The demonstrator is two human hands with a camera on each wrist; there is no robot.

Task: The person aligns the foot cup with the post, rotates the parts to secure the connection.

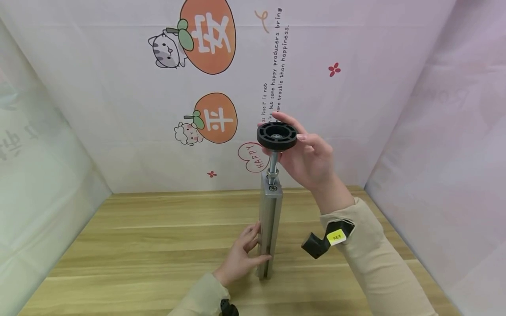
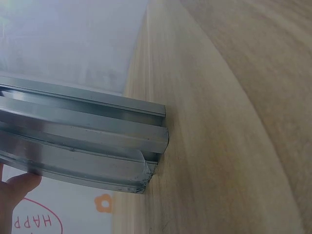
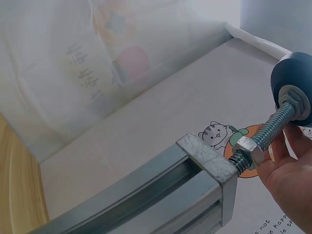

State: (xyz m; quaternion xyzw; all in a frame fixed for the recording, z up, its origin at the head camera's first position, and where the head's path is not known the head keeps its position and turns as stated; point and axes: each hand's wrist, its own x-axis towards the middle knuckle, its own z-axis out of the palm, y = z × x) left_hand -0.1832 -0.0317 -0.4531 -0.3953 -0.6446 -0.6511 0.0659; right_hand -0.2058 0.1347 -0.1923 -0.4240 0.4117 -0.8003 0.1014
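Note:
An aluminium profile [image 1: 269,228] stands upright on the wooden table, its slotted lower end against the wood in the left wrist view. My left hand [image 1: 241,254] grips it low down, thumb on the near side and fingers at its left. A levelling foot with a round black base [image 1: 290,142] sticks up from the metal end plate [image 3: 207,163]. Its threaded rod [image 3: 274,126] carries a hex nut [image 3: 248,147] close to the plate. Up at the base, my right hand [image 1: 310,160] holds the rim, thumb at the right edge and other fingers behind and below.
Wood-grain table [image 1: 158,245] lies beneath. White printed cloth walls [image 1: 118,109] enclose the back and both sides. A black wrist camera [image 1: 316,245] juts from the right sleeve, beside the profile.

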